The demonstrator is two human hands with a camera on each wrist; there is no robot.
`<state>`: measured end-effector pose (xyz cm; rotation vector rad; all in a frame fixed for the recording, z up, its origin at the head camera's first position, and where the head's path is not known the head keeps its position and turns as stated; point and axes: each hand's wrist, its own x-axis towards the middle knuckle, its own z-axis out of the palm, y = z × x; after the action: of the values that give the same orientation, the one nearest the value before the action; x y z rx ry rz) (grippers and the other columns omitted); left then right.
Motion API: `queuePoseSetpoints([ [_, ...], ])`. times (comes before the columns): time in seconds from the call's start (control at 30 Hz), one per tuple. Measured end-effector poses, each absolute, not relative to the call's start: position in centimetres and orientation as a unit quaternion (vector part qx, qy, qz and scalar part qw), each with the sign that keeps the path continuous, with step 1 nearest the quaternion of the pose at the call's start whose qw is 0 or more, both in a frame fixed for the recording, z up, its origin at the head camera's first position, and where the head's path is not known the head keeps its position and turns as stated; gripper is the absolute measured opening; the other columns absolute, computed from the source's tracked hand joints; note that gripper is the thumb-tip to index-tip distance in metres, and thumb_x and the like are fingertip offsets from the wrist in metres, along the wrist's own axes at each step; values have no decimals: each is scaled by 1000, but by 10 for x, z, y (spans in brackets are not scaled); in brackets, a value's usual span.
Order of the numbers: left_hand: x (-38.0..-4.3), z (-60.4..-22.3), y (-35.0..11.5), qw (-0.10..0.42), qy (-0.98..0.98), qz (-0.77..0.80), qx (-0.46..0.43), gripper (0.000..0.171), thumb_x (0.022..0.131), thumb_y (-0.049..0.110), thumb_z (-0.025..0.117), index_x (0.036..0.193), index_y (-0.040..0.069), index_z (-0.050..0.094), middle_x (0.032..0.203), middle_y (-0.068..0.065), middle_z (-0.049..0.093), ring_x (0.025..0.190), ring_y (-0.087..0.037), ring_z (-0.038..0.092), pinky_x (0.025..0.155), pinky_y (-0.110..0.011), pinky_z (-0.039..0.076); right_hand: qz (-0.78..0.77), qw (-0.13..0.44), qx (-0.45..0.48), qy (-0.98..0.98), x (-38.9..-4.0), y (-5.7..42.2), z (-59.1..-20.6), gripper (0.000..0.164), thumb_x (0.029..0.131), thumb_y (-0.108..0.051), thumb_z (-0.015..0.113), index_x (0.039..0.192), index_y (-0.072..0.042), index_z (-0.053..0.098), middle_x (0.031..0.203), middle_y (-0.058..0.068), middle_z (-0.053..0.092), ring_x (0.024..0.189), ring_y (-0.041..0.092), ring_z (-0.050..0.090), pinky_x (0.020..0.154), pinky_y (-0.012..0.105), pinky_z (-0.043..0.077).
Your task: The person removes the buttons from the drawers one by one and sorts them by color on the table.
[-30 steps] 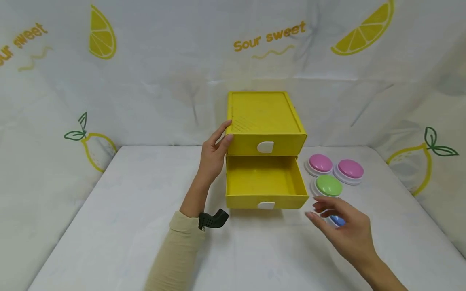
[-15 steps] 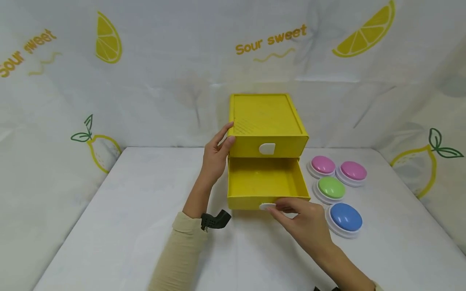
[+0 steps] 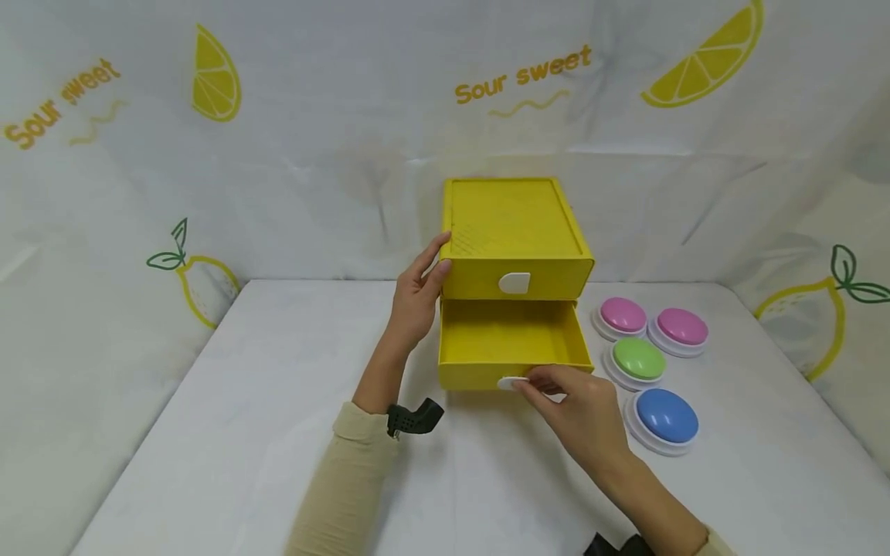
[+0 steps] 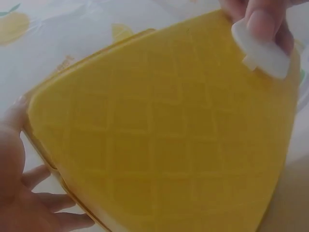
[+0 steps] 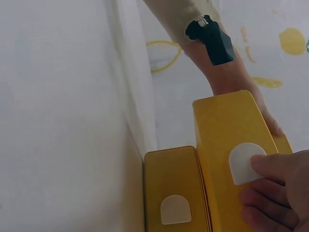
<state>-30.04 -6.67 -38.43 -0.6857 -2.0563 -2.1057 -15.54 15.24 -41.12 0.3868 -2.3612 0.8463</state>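
Note:
A yellow two-drawer cabinet stands on the table, its upper drawer closed. Its lower drawer is pulled part way out, and the yellow floor shows inside. My right hand pinches the white handle of that drawer between thumb and fingers; the right wrist view shows the thumb on the handle. My left hand rests against the cabinet's left side, thumb at the front corner. In the left wrist view its fingers lie spread and fairly straight along the yellow edge.
Right of the cabinet lie two pink push lights, a green one and a blue one, all with white bases. A white sheet with lemon prints hangs behind and beside the white table.
My right hand has moved left from beside the blue light to the lower drawer's handle and taken hold of it. The drawer has slid slightly inward. My left hand stays on the cabinet.

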Motion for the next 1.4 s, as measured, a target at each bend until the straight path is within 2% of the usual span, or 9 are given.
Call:
queuePoseSetpoints([
  [0.1,-300,-385,-67,55,-680,-697,-220,46,107,31,52,152,33,46,162,11,38,134,-22,58,112,-44,48,316,282,138,-895,-162,152,-409,16,76,-14,89,87,-10,78,78,-1,77,69,12,73,65,27,61],
  [0.37,-302,-383,-62,56,-681,-692,-234,46,107,30,51,153,30,45,162,9,38,129,-22,60,102,-30,51,318,240,87,-913,-179,153,-401,16,82,-20,86,90,-7,78,80,4,77,74,17,73,69,35,62],
  [0.6,-297,-383,-68,71,-697,-682,-209,46,108,31,48,153,32,45,162,7,38,138,-21,54,113,-43,47,321,217,65,-919,-201,143,-394,19,85,-25,83,88,-7,78,78,6,77,71,18,70,67,35,60],
  [0.7,-296,-385,-69,67,-691,-688,-210,46,107,32,48,153,33,45,162,8,37,140,-19,51,114,-43,45,328,217,52,-918,-210,140,-392,22,84,-27,84,87,-6,77,77,7,76,70,19,70,67,35,58],
  [0.83,-296,-385,-67,69,-695,-684,-211,45,107,34,49,152,35,46,161,10,39,118,-14,60,100,-28,52,327,222,45,-918,-215,140,-389,23,83,-27,85,84,-5,76,75,7,75,69,20,68,66,36,56],
  [0.97,-296,-383,-63,73,-693,-686,-210,45,108,31,49,153,32,46,160,9,41,106,-11,59,86,-17,50,336,225,39,-914,-224,143,-390,24,83,-27,84,85,-5,77,77,9,76,70,21,70,66,37,57],
  [1.07,-296,-383,-61,70,-686,-692,-212,46,108,28,48,153,30,46,161,7,40,102,-10,59,84,-17,50,349,235,40,-906,-233,146,-393,24,82,-26,85,84,-3,77,77,10,76,70,22,71,65,36,58],
  [1.23,-296,-383,-61,78,-694,-684,-211,45,108,28,49,153,29,46,157,6,43,80,-10,50,73,-19,44,365,254,46,-895,-239,147,-398,24,81,-24,87,82,-3,78,75,11,76,70,23,73,64,37,59],
  [1.4,-296,-383,-63,80,-697,-681,-210,45,108,28,49,153,30,46,157,5,44,78,-11,48,72,-19,44,406,254,27,-877,-238,146,-408,25,82,-28,86,86,-4,79,79,10,78,74,23,75,66,36,60],
])
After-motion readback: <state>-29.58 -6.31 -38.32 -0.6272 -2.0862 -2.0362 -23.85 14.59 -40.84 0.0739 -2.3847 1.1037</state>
